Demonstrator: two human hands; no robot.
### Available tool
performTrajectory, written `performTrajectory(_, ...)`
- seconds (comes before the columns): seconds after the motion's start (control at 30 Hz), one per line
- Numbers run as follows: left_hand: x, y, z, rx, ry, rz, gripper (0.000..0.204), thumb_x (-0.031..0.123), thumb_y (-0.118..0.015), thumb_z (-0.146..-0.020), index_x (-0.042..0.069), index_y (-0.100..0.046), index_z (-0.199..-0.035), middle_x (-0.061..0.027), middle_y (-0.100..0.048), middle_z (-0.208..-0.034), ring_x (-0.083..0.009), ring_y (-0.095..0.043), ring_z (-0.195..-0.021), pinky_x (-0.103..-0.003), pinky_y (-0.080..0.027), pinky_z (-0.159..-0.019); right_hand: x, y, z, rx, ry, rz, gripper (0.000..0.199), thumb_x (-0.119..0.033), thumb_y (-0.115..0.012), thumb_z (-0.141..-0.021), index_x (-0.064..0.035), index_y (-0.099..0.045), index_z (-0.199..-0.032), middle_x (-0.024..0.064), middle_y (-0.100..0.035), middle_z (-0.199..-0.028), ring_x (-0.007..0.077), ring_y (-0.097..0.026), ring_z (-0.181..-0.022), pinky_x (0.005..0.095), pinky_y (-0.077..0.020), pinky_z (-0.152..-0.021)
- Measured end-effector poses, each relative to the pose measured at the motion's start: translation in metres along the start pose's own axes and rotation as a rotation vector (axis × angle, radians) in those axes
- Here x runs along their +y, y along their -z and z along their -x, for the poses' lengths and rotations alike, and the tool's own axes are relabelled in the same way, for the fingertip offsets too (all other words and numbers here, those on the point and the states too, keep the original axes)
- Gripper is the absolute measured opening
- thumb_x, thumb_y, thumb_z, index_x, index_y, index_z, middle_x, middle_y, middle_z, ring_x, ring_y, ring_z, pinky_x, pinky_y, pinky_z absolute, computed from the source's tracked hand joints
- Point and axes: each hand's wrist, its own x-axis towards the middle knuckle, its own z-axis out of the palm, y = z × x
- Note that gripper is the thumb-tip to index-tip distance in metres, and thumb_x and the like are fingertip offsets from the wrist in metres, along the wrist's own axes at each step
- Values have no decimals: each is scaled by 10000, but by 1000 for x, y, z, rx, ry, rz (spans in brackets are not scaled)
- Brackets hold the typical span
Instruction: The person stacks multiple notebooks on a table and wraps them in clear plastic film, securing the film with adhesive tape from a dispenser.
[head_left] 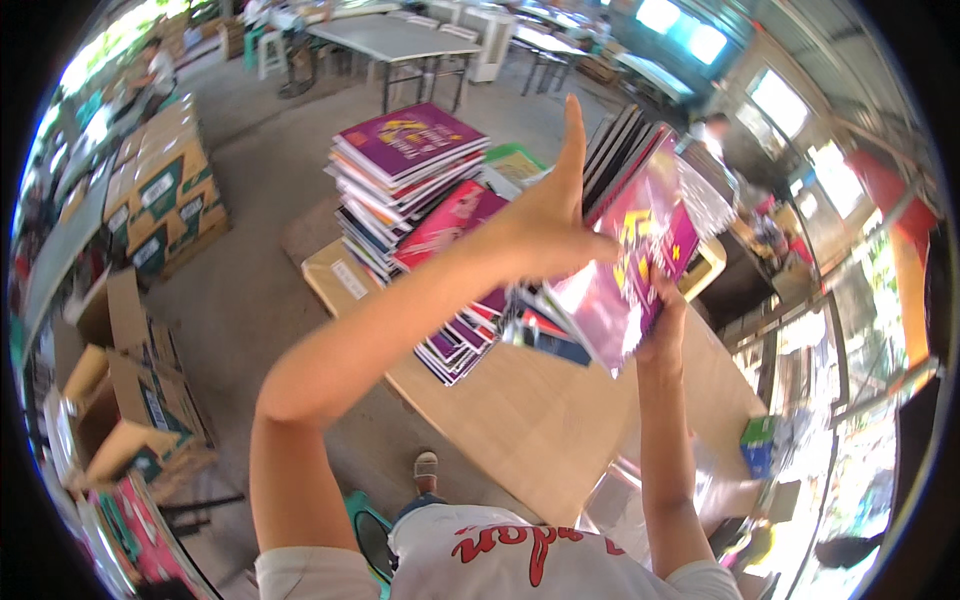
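My right hand (665, 318) grips a purple book in a clear, shiny plastic sleeve (625, 290) by its lower right side, tilted above the table. My left hand (548, 228) is at the sleeve's left edge. Its fingers are spread, one pointing up and another reaching toward the plastic; whether it touches is hard to tell. To the left stands a tall stack of books (410, 140) with a purple cover on top. A pink-red book (450, 225) lies on a lower pile beside it, partly behind my left forearm. More dark-edged books (615, 150) rise behind the sleeve.
The wooden table (520, 410) spreads under the books. Left of it, open cardboard boxes (130, 400) and stacked closed cartons (165, 190) stand on the floor. A grey table (395, 40) is farther back. People work in the background. A green stool (370, 530) is beside me.
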Motion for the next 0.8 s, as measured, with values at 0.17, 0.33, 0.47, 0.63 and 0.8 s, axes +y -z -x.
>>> performTrajectory(0.17, 2, -73, 62, -585, -56, -101, 1195, 79, -826, -715, 146, -16, -1592, -103, -216, -1601, -288, -417, -1356, -433, -383, -1117, 13, 161, 153, 231, -17, -196, 658, -380, -684, -835, -6, -503, -1346, 143, -649, -1209, 259, -656, -1053, 411, -547, -902)
performTrajectory(0.33, -45, -225, 76, -433, -1142, -667, 725, 214, -712, -774, 139, -421, -1434, -59, -547, -1287, -258, -580, -1148, -429, -419, -1090, -12, 254, 305, 487, -168, -180, 710, -393, -717, -816, -7, -485, -1365, 146, -620, -1243, 269, -639, -1071, 427, -539, -904)
performTrajectory(0.47, -67, -324, 94, -583, -719, -308, 500, 171, -767, -775, 104, -584, -1235, 9, -651, -1100, -160, -609, -1089, -346, -453, -1031, -38, 337, 428, 666, -245, -200, 752, -403, -743, -800, -9, -472, -1380, 148, -597, -1269, 276, -626, -1086, 441, -532, -906)
performTrajectory(0.63, -127, -469, 158, -331, 269, 345, 787, 304, -987, -560, 59, -547, -1166, -86, -677, -1049, -149, -650, -975, -310, -537, -860, -28, 362, 489, 753, 404, 306, 885, -385, -888, -688, -2, -462, -1363, 146, -534, -1279, 265, -595, -1049, 456, -513, -918)
performTrajectory(0.8, -175, -560, 182, -221, 253, 206, 883, 326, -1004, -505, 62, -513, -1191, -84, -675, -1079, -163, -649, -998, -334, -531, -885, -36, 451, 501, 655, 239, 633, 983, -320, -944, -585, -15, -446, -1377, 200, -357, -1449, 260, -580, -1092, 376, -521, -882)
